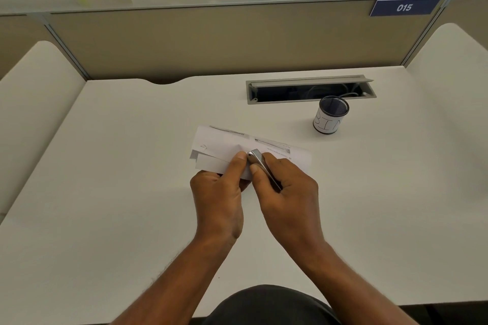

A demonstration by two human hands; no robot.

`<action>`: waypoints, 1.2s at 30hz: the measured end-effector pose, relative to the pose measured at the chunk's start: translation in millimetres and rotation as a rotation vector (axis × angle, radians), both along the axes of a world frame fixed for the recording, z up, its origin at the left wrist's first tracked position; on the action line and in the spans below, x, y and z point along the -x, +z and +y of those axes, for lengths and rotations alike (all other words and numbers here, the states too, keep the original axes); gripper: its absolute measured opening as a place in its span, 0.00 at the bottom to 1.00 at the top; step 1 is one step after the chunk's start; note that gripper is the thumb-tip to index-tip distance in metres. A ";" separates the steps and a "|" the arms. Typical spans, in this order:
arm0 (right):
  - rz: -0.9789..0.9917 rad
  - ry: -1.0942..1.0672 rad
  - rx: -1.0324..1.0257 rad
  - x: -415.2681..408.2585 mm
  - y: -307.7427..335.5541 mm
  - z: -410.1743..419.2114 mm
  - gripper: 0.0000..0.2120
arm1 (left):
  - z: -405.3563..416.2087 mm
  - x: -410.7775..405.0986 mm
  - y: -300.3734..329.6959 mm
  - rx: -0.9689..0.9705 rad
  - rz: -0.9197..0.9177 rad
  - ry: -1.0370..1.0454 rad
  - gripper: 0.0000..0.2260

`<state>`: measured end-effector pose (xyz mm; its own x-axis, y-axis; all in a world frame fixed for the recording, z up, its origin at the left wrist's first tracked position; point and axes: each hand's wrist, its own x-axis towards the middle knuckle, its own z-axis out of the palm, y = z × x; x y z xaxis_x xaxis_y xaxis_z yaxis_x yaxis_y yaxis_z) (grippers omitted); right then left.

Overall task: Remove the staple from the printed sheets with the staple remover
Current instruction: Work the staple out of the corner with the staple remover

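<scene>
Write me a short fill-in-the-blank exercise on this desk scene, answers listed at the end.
1. The right hand holds the metal staple remover, while the ____ hand pins the printed sheets.
2. The mesh cup on the desk bears a paper label reading ____.
3. The blue sign on the partition shows the number ____.

Missing words: left; BIN; 015

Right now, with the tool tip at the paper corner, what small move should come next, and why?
Probably ease the staple remover tip forward under the staple and lever up. The right hand holds its tip at the corner of the printed sheets, which the left hand pinches; the staple itself is too small to see.
</scene>
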<state>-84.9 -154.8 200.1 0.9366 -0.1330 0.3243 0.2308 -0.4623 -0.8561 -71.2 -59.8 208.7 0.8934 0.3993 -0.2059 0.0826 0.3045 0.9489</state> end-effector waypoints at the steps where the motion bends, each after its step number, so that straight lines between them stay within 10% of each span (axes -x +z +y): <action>1: 0.035 0.006 -0.054 0.4 0.7 -0.4 0.05 | -0.6 0.0 -0.1 -0.001 -0.003 -0.002 0.08; 9: 0.156 0.030 -0.206 -0.8 3.6 -4.1 0.06 | -1.3 0.8 0.5 0.010 0.013 -0.002 0.06; 24: -0.126 0.014 0.300 -2.4 -5.8 -7.8 0.04 | -0.7 1.5 -3.3 -0.106 0.048 0.007 0.06; 36: 0.060 0.021 -0.047 -3.8 3.7 -5.4 0.08 | -3.4 4.9 -2.0 -0.086 0.015 -0.010 0.05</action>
